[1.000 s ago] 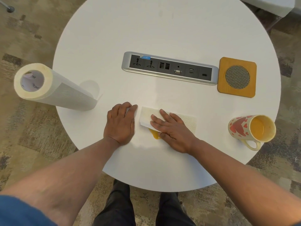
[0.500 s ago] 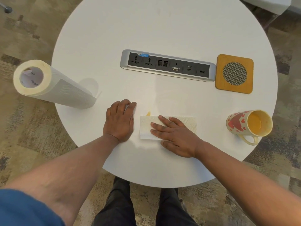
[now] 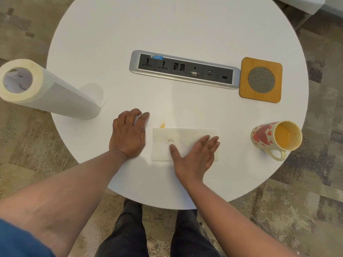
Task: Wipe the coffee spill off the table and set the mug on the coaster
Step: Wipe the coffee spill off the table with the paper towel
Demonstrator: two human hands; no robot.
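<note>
head view: the folded white paper towel (image 3: 178,141) is pressed by the right hand (image 3: 194,154), fingers flat together, while the small amber coffee spill (image 3: 162,125) just beyond could be missed or smeared.

1. Paper towel roll (image 3: 46,89) is standing on the left edge of the bench, its hollow core facing the camera and a loose sheet end hanging at its base.
2. Silver socket panel (image 3: 183,70) is sitting recessed at mid-bench, showing two power outlets, data ports and USB ports; a blue label (image 3: 157,57) is sticking to its upper left edge.
3. Patterned carpet (image 3: 297,210) in brown and grey is showing all round the bench.
4. Dark trousers (image 3: 130,234) are showing below the near rim.
</note>
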